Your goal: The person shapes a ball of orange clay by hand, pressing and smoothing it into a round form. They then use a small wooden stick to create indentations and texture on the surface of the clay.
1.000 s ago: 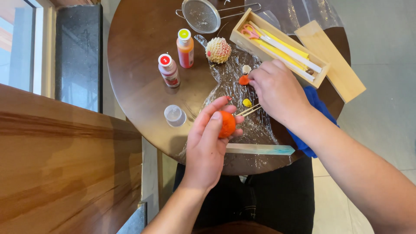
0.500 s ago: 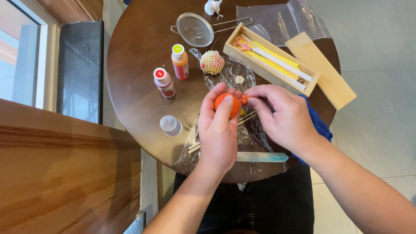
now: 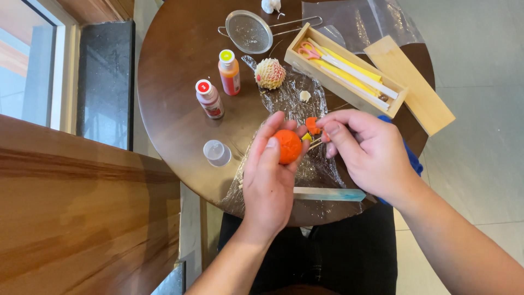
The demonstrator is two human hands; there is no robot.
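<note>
Since half a second ago our right hand [image 3: 376, 155] has drawn slightly away from the orange ball [image 3: 287, 146]. Left hand [image 3: 270, 175] cups the ball, fingers pressed round it, above the plastic wrap [image 3: 289, 104] on the round table [image 3: 174, 82]. Right fingertips pinch a small orange piece [image 3: 312, 125]. Risk, as we judge it: squeezing too hard could dent the soft ball, or the piece could drop.
</note>
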